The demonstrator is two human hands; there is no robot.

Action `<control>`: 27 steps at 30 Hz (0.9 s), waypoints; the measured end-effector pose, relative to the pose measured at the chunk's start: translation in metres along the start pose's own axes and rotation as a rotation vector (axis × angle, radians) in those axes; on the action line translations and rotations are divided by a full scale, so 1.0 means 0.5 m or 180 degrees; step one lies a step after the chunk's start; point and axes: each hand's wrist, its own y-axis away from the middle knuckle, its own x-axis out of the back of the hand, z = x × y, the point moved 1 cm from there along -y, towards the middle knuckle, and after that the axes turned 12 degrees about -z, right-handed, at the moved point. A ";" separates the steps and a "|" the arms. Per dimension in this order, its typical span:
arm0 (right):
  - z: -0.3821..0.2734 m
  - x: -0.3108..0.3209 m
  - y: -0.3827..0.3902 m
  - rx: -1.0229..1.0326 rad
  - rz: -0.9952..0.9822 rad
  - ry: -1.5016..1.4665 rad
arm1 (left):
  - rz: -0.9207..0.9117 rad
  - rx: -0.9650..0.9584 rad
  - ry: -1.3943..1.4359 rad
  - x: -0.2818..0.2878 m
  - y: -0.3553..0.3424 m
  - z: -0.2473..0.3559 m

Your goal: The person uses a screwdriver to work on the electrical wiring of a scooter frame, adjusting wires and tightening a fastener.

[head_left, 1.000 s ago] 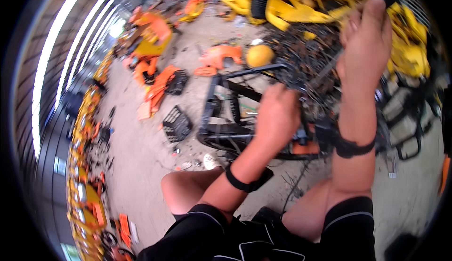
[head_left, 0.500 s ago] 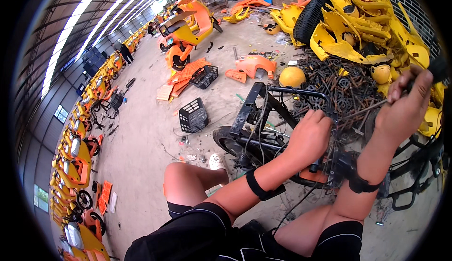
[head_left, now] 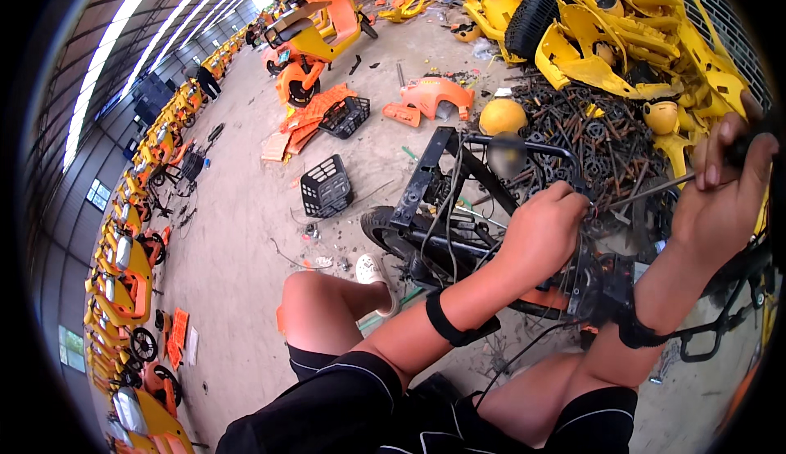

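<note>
A stripped black scooter frame (head_left: 479, 177) with a wheel and loose cables stands in front of my knees. My left hand (head_left: 547, 223) is closed in a pinch at the frame's right end; its fingertips hide whatever they hold. To the right, my right hand (head_left: 725, 184) grips a screwdriver (head_left: 648, 194) by its dark handle, partly lost at the dark picture rim. Its long thin metal shaft points left, its tip close beside my left fingertips. A black cable (head_left: 532, 347) runs from the frame's underside toward my lap.
Behind the frame lies a heap of rusty metal parts (head_left: 610, 139), with yellow body panels (head_left: 598, 61) piled beyond. Black plastic crates (head_left: 326, 186) and orange panels (head_left: 438, 98) lie on the floor. An orange-yellow scooter (head_left: 323, 32) stands farther back; parked scooters (head_left: 123, 282) line the left wall.
My right hand has moved a little to the right with the screwdriver, the shaft tip staying near my left hand. The view has shifted slightly; my left hand remains at the frame.
</note>
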 end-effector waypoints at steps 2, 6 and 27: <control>0.011 -0.002 0.006 -0.0120 -0.0074 -0.0504 | 0.0052 -0.0027 0.0164 -0.001 0.003 -0.004; 0.019 -0.001 0.010 -0.0092 0.0061 -0.0388 | 0.0086 -0.0018 0.0267 -0.001 0.007 -0.008; -0.004 0.018 0.012 0.0342 -0.0007 -0.0477 | 0.0208 0.0063 0.0522 -0.005 0.002 -0.013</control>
